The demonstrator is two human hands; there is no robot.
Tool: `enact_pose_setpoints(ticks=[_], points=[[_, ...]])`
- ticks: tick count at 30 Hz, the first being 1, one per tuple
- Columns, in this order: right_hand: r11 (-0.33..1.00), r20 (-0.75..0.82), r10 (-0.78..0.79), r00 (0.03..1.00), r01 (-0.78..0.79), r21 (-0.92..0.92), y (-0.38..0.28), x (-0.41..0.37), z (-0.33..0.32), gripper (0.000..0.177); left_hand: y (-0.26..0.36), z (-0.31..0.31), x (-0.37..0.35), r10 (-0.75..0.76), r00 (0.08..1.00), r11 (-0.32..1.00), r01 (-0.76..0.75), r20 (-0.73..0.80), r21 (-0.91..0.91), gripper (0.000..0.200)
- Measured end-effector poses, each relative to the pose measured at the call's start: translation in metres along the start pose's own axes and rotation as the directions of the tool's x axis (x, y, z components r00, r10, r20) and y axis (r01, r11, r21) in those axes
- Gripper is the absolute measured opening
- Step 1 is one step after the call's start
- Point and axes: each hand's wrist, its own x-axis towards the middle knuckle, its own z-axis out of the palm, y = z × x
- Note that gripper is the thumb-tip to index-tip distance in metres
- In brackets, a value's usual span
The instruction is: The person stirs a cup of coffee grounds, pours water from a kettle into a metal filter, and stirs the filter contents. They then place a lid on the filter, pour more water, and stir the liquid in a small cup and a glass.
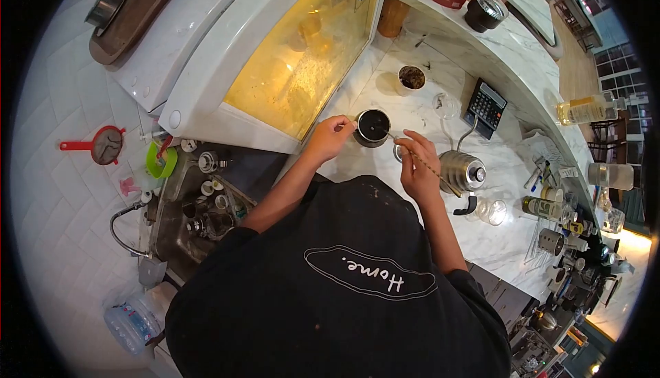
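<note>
A round metal cup (371, 141) holding dark liquid stands on the marble counter in front of me. My left hand (330, 137) is closed, its thumb and fingertips pinching at the cup's left rim. In my right hand (418, 165) is a long bar spoon (433, 172) with a twisted handle. The spoon slants across my fingers, and its lower end reaches the cup's right edge, where the tip is hard to make out. A steel gooseneck kettle (462, 170) stands just right of my right hand. Beyond the cup is a paper cup (411, 79) with dark brown contents.
A calculator (485, 106) lies against the raised ledge at the right. Near the kettle's handle stands a clear glass (491, 211). Left of me, a sink (180, 230) holds several items beside a glass-fronted display case (302, 55). Bottles and utensils crowd the far right counter.
</note>
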Motion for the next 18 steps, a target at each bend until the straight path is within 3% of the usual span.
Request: enact_pose_setpoints(ticks=[3, 7, 12, 16, 18], points=[[1.0, 0.029, -0.01, 1.0, 0.01, 0.014, -0.011, 0.003, 0.007, 0.016, 0.012, -0.004, -0.002, -0.076, 0.995, 0.997, 0.076, 0.062, 0.008, 0.025], [0.997, -0.042, 0.081, 0.996, -0.081, -0.007, -0.006, 0.004, 0.01, 0.015, 0.009, -0.004, -0.001, -0.053, 0.998, 0.998, 0.051, 0.04, 0.049, 0.026], [1.0, -0.016, 0.003, 1.0, -0.003, 0.002, -0.007, 0.004, 0.004, 0.014, 0.001, -0.002, 0.001, 0.0, 0.999, 1.0, -0.001, 0.035, 0.029, 0.025], [0.998, -0.016, -0.057, 0.998, 0.057, -0.027, -0.012, 0.011, 0.012, 0.014, 0.006, -0.003, -0.001, -0.054, 0.997, 0.998, 0.055, 0.049, -0.026, 0.028], [1.0, -0.048, 0.014, 0.999, -0.016, -0.026, -0.013, 0.014, 0.01, 0.013, 0.006, -0.003, 0.0, -0.057, 0.997, 0.998, 0.058, 0.043, -0.023, 0.027]])
